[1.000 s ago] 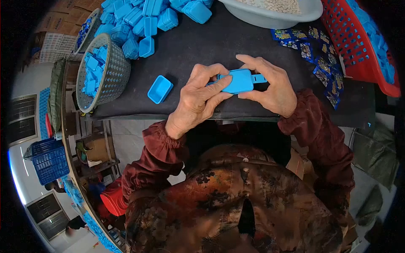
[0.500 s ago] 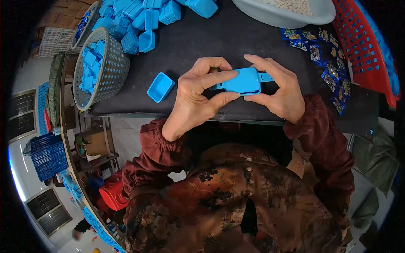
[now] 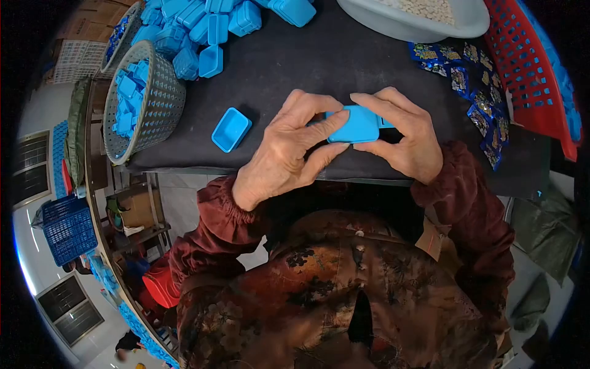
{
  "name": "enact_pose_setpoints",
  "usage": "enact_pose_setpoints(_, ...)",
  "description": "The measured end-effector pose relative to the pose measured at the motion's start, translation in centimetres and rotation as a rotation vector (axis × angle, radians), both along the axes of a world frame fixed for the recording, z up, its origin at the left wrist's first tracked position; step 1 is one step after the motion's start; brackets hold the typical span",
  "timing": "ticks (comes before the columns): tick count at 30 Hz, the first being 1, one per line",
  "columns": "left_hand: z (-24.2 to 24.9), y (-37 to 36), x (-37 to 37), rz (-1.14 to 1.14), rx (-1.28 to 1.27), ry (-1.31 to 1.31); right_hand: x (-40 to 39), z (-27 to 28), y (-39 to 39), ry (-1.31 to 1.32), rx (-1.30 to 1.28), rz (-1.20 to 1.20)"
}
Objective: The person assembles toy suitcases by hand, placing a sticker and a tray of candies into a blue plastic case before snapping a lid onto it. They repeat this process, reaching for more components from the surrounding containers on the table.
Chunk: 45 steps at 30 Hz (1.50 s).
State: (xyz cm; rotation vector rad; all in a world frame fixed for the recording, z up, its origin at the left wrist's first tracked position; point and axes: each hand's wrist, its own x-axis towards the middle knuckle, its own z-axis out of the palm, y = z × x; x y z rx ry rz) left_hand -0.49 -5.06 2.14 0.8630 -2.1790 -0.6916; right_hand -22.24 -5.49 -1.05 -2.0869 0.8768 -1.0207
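Observation:
A small blue plastic box, its lid on top, is held between both hands just above the table's front edge. My left hand is closed on its left end, thumb below and fingers on the lid. At the other end my right hand grips it, with part of a side clip showing by the fingers. The fingers hide much of both ends. To the left of my left hand, an open blue box lies on the dark table with nothing visible inside.
A grey basket of blue pieces stands at left, near a pile of blue boxes. At the back right is a basin of pale pellets. Blue printed packets lie beside a red basket.
The lid sits flatter on the box, and the gap at its front edge has closed. The left side clip is now covered by my fingers. Both hands have moved slightly nearer my body.

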Motion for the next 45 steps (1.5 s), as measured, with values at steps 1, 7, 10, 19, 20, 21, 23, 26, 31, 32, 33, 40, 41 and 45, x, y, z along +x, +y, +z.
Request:
enact_pose_setpoints(1, 0.0, 0.1, 0.1, 0.001, -0.054, -0.036, 0.1, -0.1, 0.1, 0.001, -0.025, -0.007)
enact_pose_setpoints(7, -1.5, -1.4, 1.0, -0.086, 0.196, 0.217, 0.8, 0.9, 1.2, 0.256, -0.234, -0.126)
enact_pose_setpoints(10, -1.2, -1.8, 1.0, -0.086, 0.541, 0.317, 1.1, 0.8, 1.4, 0.398, -0.318, -0.178)
enact_pose_setpoints(19, 0.3, -0.5, 0.2, 0.016, 0.197, 0.140, 0.8, 1.0, 0.9, 0.326, -0.253, -0.113)
enact_pose_setpoints(20, 0.4, -0.2, 0.1, 0.063, 0.200, 0.126, 0.7, 1.1, 0.9, 0.286, -0.199, -0.079)
enact_pose_setpoints(21, 0.3, 0.0, 0.0, 0.061, 0.202, 0.129, 0.6, 1.0, 0.9, 0.289, -0.197, -0.080)
enact_pose_setpoints(23, 0.3, 0.2, 0.0, 0.066, 0.075, 0.072, 0.5, 0.5, 0.8, 0.254, -0.100, -0.082)
enact_pose_setpoints(26, 0.0, 0.1, 0.1, 0.050, 0.072, 0.082, 0.7, 0.0, 0.8, 0.162, -0.095, -0.105)
enact_pose_setpoints(31, -0.2, -0.1, 0.2, 0.008, 0.101, 0.112, 0.5, 0.2, 1.1, 0.240, -0.154, -0.107)
enact_pose_setpoints(32, -0.3, 0.0, 0.3, 0.009, 0.107, 0.110, 0.5, 0.3, 1.1, 0.268, -0.170, -0.109)
enact_pose_setpoints(33, -0.4, 0.1, 0.3, 0.011, 0.103, 0.111, 0.6, 0.6, 1.1, 0.268, -0.174, -0.106)
enact_pose_setpoints(40, -1.6, 1.9, -0.9, 0.136, -0.006, 0.147, 2.3, 2.6, 0.3, 0.502, -0.400, -0.114)
enact_pose_setpoints(41, -1.7, 2.1, -1.2, 0.180, -0.051, 0.129, 2.7, 2.2, -0.1, 0.504, -0.359, -0.045)
enact_pose_setpoints(45, -1.9, 2.0, -1.1, 0.201, 0.013, 0.248, 2.4, 2.4, -0.5, 0.518, -0.337, -0.012)
